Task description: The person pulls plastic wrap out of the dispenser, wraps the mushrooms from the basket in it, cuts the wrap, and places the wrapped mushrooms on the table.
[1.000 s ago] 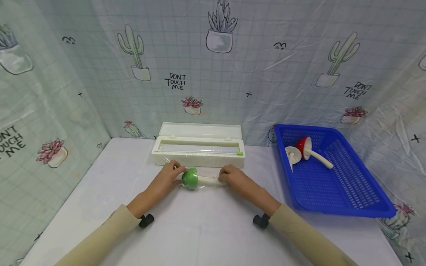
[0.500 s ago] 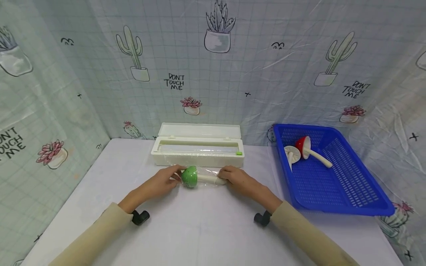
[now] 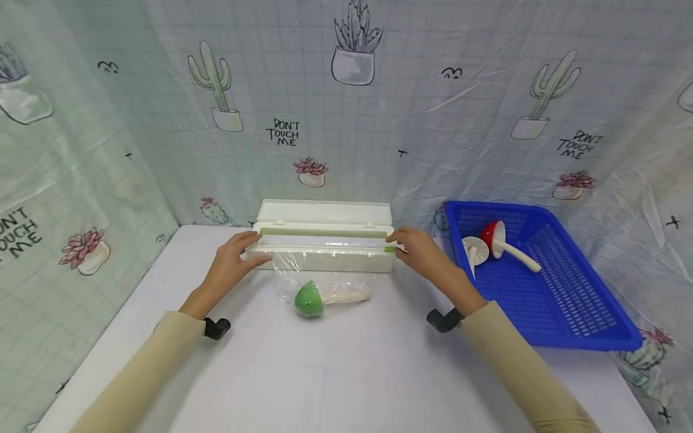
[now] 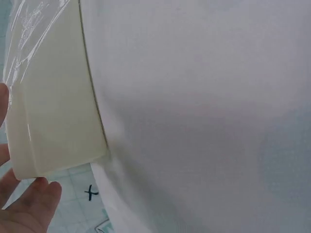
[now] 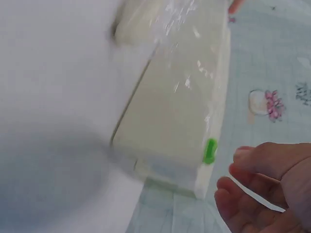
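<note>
A toy mushroom with a green cap [image 3: 309,299] and pale stem lies on the table, covered by clear cling film [image 3: 292,275] that runs back to the film dispenser [image 3: 325,260]. This cream box has its lid raised and a green slider cutter [image 3: 389,248] at its right end. At the box's left end is my left hand [image 3: 230,260], thumb toward the front and fingers spread round the corner; in the left wrist view the fingertips [image 4: 48,191] are right at the end wall. My right hand [image 3: 419,252] hovers by the slider, fingers loosely bent, with a gap showing in the right wrist view.
A blue plastic basket [image 3: 547,337] stands on the right, holding a red-capped toy mushroom [image 3: 494,237] and a white one [image 3: 475,250]. Behind the dispenser hangs a cactus-print sheet [image 3: 325,120]. White cloth covers the table [image 3: 335,373].
Both hands have let go of the film-covered mushroom and moved back to the dispenser's two ends. The mushroom now lies slightly nearer the front, with film stretching back to the box.
</note>
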